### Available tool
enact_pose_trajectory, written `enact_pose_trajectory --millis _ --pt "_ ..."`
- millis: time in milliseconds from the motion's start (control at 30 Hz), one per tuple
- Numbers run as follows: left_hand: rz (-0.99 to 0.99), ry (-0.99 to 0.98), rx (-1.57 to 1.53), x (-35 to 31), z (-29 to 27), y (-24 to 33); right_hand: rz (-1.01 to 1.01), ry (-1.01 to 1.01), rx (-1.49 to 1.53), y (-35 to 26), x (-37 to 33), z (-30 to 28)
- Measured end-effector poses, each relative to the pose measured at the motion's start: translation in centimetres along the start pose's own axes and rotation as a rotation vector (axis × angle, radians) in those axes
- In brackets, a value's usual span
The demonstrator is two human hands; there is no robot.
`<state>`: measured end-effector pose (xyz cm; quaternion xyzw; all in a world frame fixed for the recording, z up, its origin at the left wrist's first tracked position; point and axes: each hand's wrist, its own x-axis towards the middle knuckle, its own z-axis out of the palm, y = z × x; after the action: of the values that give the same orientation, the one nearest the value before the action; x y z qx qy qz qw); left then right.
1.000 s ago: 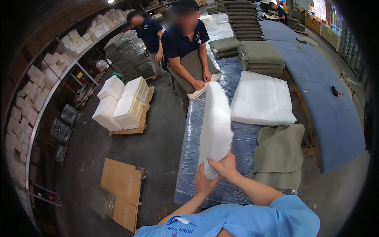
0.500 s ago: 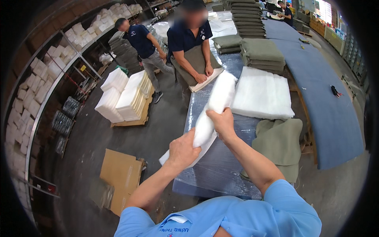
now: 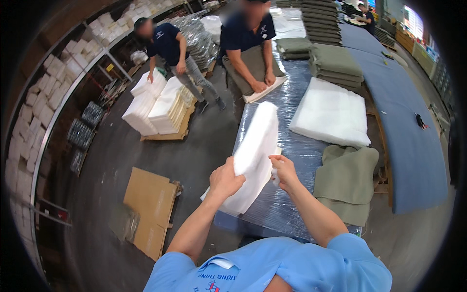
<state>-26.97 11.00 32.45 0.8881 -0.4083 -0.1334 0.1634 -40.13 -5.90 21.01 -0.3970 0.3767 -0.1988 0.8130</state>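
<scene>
A folded sheet of white batting (image 3: 258, 141) slants up over the plastic-wrapped table (image 3: 297, 165). My left hand (image 3: 226, 180) is closed round its left edge, with the thumb on top. My right hand (image 3: 285, 173) pinches the batting's right edge, and a small white tuft shows under its fingers. Right of the batting lies a thick white batting pad (image 3: 333, 112). Nearer me, an olive fabric cover (image 3: 343, 182) hangs over the table's right side.
Across the table, a co-worker's hands (image 3: 264, 83) press the pale edge of an olive cushion. Another person (image 3: 168, 48) touches stacked white pads (image 3: 163, 109) on a pallet. Folded olive covers (image 3: 335, 61) stand beside a long blue table (image 3: 404, 131). Cardboard (image 3: 151, 209) lies on the floor.
The batting, earlier squeezed into a roll between both hands, is now spread wider. My right hand has moved down to its right edge. The person at the left has reached to the white pads.
</scene>
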Motion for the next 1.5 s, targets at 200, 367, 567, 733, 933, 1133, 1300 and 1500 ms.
enact_pose_trajectory --millis 200,367,567,733,933,1133,1300,1500 --pt "0.016 -0.068 0.021 0.2 -0.4 -1.1 0.016 -0.058 0.104 2.7 -1.2 2.5" --pt "0.119 -0.273 0.057 0.7 -2.9 -1.8 -0.123 0.030 0.003 5.2 -2.0 6.0" --pt "0.097 -0.410 -0.712 5.5 -2.4 -7.2 -0.284 0.213 -0.058 6.8 -1.3 5.7" --pt "0.051 -0.419 -1.101 10.9 2.6 -9.4 -0.284 0.227 -0.004 7.0 -1.3 8.5" --pt "0.279 -0.573 -1.400 12.9 4.1 -7.3 -0.428 0.245 -0.070 4.0 -0.1 9.0" --pt "0.526 -0.456 -0.920 11.4 2.3 -8.1 -0.440 0.235 -0.077 5.2 1.9 9.7" --pt "0.506 -0.357 -0.343 8.6 -2.6 -6.6 -0.387 0.135 -0.096 4.6 1.2 9.9" --pt "0.555 -0.218 -0.232 9.7 -1.5 -8.8 -0.418 0.095 -0.273 5.2 -0.2 11.0"
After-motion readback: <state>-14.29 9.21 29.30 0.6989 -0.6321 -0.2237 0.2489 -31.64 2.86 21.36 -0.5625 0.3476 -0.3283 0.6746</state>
